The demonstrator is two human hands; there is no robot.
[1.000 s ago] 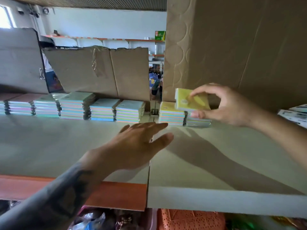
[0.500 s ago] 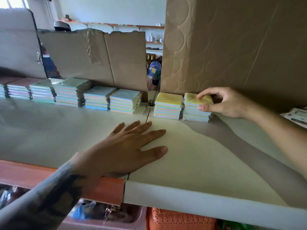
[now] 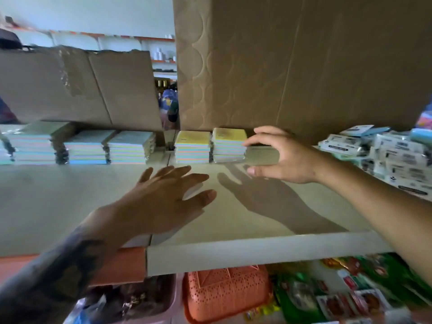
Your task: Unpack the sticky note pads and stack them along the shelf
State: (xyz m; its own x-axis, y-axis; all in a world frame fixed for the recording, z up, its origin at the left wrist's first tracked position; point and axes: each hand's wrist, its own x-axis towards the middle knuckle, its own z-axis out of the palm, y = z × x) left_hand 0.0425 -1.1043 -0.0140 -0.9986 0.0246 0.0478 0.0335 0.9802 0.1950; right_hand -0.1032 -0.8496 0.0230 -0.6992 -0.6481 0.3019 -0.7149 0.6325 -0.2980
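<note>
Two yellow-topped stacks (image 3: 211, 146) of pads stand side by side at the back of the shelf (image 3: 257, 251), tight against the cardboard (image 3: 304, 61), likely to keep the row straight. Their edges show pastel bands under clear wrap. The right hand (image 3: 284, 155) hovers just beside the right stack, fingers curved, holding nothing. The left hand (image 3: 163, 202) rests flat, fingers spread, probably for balance.
</note>
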